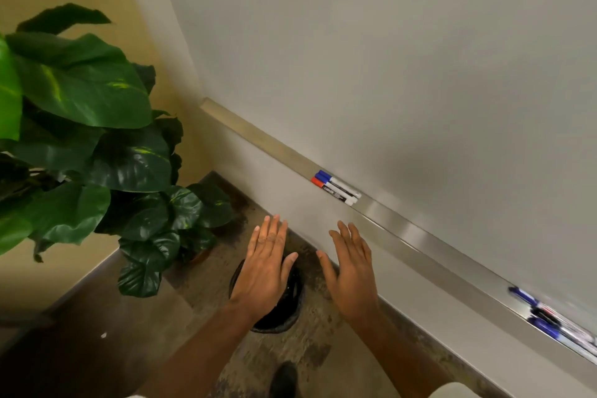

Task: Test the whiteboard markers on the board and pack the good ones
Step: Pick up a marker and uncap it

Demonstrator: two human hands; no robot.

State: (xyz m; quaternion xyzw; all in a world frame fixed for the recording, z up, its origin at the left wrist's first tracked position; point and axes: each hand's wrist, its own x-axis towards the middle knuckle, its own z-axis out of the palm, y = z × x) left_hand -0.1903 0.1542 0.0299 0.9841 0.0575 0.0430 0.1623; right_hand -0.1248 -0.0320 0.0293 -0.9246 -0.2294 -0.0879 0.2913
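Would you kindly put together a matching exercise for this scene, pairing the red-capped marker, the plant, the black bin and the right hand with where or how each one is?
Things:
1. red-capped marker
2. plant
3. black bin
4. right hand

Place or state:
A. open, holding nothing
B. on the floor under the left hand
C. on the ledge under the board
D. in the corner, left of the board

Pairs: 1-C, 2-D, 3-B, 4-A
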